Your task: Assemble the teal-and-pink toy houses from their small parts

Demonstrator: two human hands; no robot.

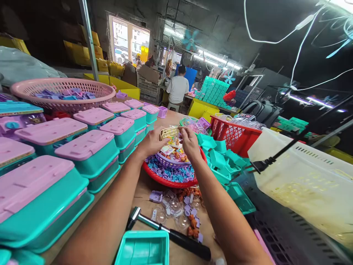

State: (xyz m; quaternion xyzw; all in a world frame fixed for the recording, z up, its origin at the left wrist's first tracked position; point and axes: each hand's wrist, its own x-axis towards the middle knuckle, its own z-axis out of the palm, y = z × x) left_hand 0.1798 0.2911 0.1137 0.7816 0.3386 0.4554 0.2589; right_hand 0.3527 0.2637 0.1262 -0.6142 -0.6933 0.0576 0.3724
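Both my hands are out over a purple basket (165, 161) of small colourful pieces and packets. My left hand (153, 144) grips the left end of a pale yellow, frame-like plastic piece (168, 133), its thumb along the near side. At the right end of that piece, my right hand (190, 143) is closed with its fingertips pinched on it. The purple basket rests in a red basket (176, 184) filled with blue and purple swirl-shaped pieces (179, 173). Exactly what the yellow piece is cannot be made out.
Stacked teal boxes with pink lids (85, 145) line the left. A hammer (176, 235), a teal tray (143, 248) and loose clear and brown parts lie nearer. Teal trays (220, 158), a red crate (234, 136) and a white crate (303, 176) stand right. A person (178, 88) sits beyond.
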